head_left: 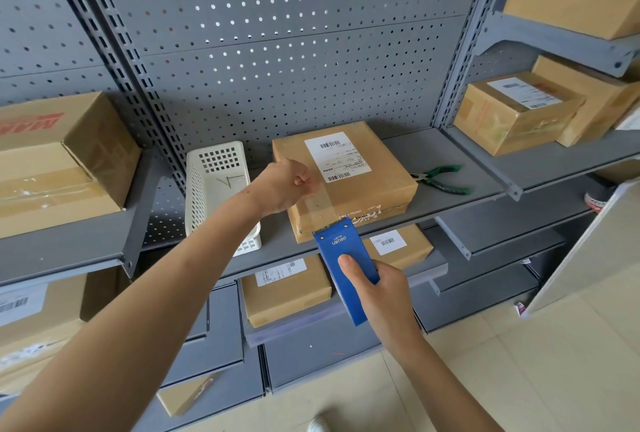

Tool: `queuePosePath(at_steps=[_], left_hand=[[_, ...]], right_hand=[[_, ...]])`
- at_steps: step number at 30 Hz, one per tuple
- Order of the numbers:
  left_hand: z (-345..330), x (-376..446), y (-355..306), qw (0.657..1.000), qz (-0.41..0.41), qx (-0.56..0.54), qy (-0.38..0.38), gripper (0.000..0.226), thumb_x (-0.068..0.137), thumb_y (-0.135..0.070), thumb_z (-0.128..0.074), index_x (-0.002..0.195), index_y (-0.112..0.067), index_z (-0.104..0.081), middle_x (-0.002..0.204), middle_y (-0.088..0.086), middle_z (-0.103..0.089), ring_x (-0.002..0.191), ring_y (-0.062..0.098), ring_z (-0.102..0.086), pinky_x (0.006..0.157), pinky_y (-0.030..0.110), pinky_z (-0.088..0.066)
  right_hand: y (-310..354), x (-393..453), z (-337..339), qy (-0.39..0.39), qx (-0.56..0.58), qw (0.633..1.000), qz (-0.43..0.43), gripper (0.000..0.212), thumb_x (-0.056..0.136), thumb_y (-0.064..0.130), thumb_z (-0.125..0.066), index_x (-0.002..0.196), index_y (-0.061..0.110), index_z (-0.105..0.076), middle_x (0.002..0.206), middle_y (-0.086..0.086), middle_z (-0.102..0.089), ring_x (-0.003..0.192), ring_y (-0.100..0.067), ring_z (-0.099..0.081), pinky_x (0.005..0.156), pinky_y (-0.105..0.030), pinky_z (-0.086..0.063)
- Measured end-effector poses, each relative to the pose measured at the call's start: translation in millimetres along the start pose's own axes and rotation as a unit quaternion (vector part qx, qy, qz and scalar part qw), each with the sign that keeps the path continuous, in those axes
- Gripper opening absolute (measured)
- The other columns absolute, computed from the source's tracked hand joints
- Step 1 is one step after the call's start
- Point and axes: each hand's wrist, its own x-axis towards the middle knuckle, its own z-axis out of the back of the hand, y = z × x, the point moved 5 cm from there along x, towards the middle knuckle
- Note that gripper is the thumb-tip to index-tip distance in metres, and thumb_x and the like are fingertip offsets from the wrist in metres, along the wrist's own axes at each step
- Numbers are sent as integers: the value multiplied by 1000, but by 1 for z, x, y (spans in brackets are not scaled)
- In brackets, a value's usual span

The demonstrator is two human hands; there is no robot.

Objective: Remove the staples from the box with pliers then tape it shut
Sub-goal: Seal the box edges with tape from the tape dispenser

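Note:
A flat cardboard box (367,185) with a white shipping label lies on the grey shelf (460,151). My right hand (384,296) grips a blue tape dispenser (346,258) whose toothed end rests at the box's near edge. A strip of clear tape (320,204) runs from the dispenser up over the box's left part. My left hand (289,185) is curled into a loose fist, pressing the far end of the tape against the box top. Green-handled pliers (445,179) lie on the shelf just right of the box.
A white perforated basket (214,196) with a few loose staples stands left of the box. More cardboard boxes (516,112) sit on side shelves and the lower shelf (284,289). A perforated back panel rises behind. Tiled floor lies at lower right.

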Motion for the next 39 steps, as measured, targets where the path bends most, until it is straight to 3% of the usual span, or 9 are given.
queuePosePath(at_steps=[4, 20, 24, 29, 39], left_hand=[[-4, 4, 1, 1000, 16, 0, 16, 26, 94, -33, -69, 106, -11, -73, 102, 2, -69, 95, 19, -63, 79, 23, -42], [-12, 10, -1, 999, 16, 22, 37, 18, 94, -23, -69, 107, -12, -74, 109, 2, -68, 103, 19, -61, 86, 27, -45], [-13, 11, 0, 999, 12, 28, 36, 18, 94, -24, -67, 107, -13, -74, 112, 2, -67, 107, 20, -59, 94, 32, -49], [-16, 11, 2, 999, 13, 31, 37, 15, 94, -22, -66, 105, -14, -73, 110, 1, -65, 108, 20, -58, 91, 29, -47], [-21, 8, 2, 998, 3, 51, 25, 11, 93, -14, -62, 101, -9, -68, 98, 3, -66, 99, 23, -62, 89, 36, -54]], right_hand=[[1, 2, 0, 0, 3, 1000, -19, 46, 95, 45, -71, 62, 20, -50, 52, 9, -51, 47, -6, -50, 46, -13, -36], [0, 1, -1, -3, 4, 999, -54, 42, 96, 46, -70, 66, 20, -56, 53, 9, -57, 47, -3, -55, 46, -13, -40], [-1, 1, -3, -5, 5, 999, -54, 43, 96, 45, -71, 65, 20, -55, 53, 9, -56, 47, -4, -53, 45, -13, -39], [-3, 2, -3, -4, 4, 998, -58, 43, 95, 46, -71, 66, 19, -56, 53, 9, -56, 47, -3, -54, 45, -13, -39], [-11, 11, -5, -2, -29, 997, -73, 48, 93, 54, -71, 69, 15, -57, 57, 6, -59, 52, -9, -57, 49, -17, -41]])
